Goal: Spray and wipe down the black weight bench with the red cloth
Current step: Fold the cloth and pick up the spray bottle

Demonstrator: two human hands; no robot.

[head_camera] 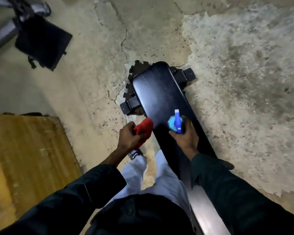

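Note:
The black weight bench (158,92) runs from the lower right up to the centre, its padded top shiny. My right hand (187,138) holds a blue spray bottle (176,122) over the bench's middle, its white nozzle pointing toward the far end. My left hand (130,136) grips the bunched red cloth (143,129) just off the bench's left edge, at about the same height as the bottle. Both dark sleeves reach in from the bottom.
The bench's black feet (128,106) rest on dark foam mat pieces on a cracked concrete floor (236,82). A wooden board (27,150) lies at the left. Another black padded machine part (42,41) stands at the upper left. My legs are beside the bench.

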